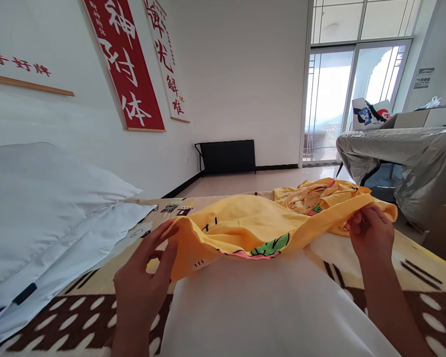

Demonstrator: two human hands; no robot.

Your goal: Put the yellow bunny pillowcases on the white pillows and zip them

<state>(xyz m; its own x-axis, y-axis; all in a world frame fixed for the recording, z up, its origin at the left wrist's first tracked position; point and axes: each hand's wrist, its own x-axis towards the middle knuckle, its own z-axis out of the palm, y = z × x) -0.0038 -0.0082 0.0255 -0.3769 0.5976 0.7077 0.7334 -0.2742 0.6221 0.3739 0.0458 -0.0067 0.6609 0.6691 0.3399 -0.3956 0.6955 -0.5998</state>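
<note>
A yellow pillowcase (241, 218) with green, pink and black printing is stretched between my two hands. Its left edge is pinched between the thumb and fingers of my left hand (144, 277). My right hand (371, 233) grips the edge at the other side, its fingers curled in. Under the near edge of the cloth lies a plain white pillow (275, 312), reaching down to the bottom of the view. The far end of the pillow is hidden by the cloth, so I cannot tell whether any of it is inside. More crumpled yellow fabric (319, 191) lies behind, towards the right.
A beige and brown patterned blanket (85, 317) covers the bed. White pillows (40, 198) are piled at the left. A black panel (228, 156) leans at the far wall. A plastic-covered table (401, 144) with boxes stands at the right, near glass doors (330, 99).
</note>
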